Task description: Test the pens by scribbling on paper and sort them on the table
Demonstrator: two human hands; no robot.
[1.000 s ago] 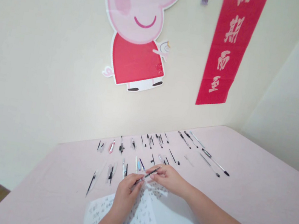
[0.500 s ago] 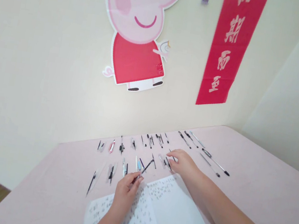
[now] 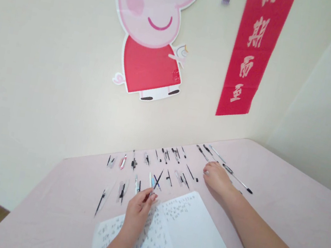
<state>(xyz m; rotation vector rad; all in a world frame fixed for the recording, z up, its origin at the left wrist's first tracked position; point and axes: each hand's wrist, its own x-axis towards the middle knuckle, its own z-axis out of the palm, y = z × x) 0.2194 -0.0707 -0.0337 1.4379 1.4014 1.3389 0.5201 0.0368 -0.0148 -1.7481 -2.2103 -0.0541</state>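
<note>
My left hand, above the written-on left page, pinches a slim pen between thumb and fingers. The pen's dark end points up and away; its lower end is hidden in the hand. My right hand is low over the table at the right, fingers loosely bent and apart, with no held thing visible. Left of it lie a small black cap and a thin black refill. Just beyond its knuckles is a black-ended pen; a long clear pen lies to its right.
Two rows of pens and pen parts, such as a red-and-white pen, spread over the pink tabletop. An open notebook lies in front. On the wall hang a cartoon pig cutout and a red banner.
My right hand has moved right, away from the refill and cap, which now lie uncovered on the table. My left hand still grips the pen, now tilted more upright.
</note>
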